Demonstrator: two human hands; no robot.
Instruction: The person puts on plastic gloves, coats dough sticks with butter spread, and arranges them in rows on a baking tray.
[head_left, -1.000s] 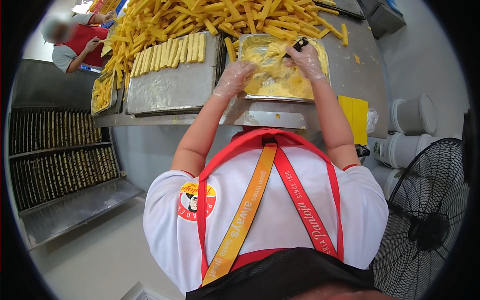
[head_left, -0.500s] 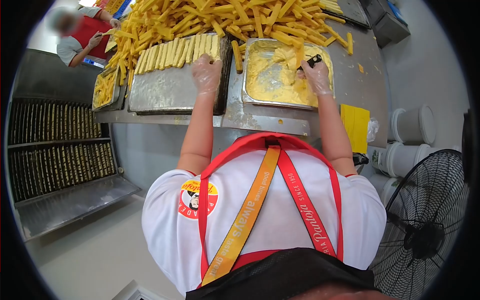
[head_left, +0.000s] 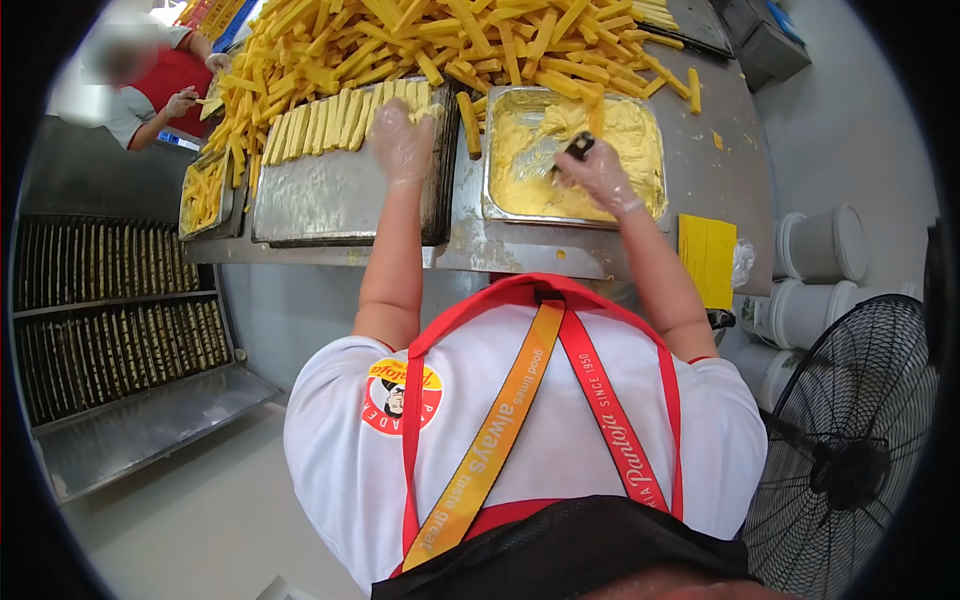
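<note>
My left hand (head_left: pixel 403 142), in a clear glove, is over the right end of a row of cream-coated sticks (head_left: pixel 325 122) on a flat metal tray (head_left: pixel 320 205). Its fingers are blurred and partly hidden, so whether it grips a stick is unclear. My gloved right hand (head_left: pixel 598 178) is closed around the black handle of a spreading tool (head_left: pixel 578 147). The tool's blade is low over the pale yellow cream (head_left: pixel 632 140) in a shallow metal pan (head_left: pixel 492 190); the blade is hard to make out.
A large heap of yellow sticks (head_left: pixel 350 50) covers the back of the table. Sticks also fill a small tray (head_left: pixel 203 195) at left. A co-worker (head_left: pixel 150 85) handles something at far left. A rack of trays (head_left: pixel 110 255), white buckets (head_left: pixel 830 240) and a fan (head_left: pixel 840 460) stand around.
My right hand has moved left and slightly down with the spreading tool, toward the middle of the pan. My left hand has shifted slightly left along the row.
</note>
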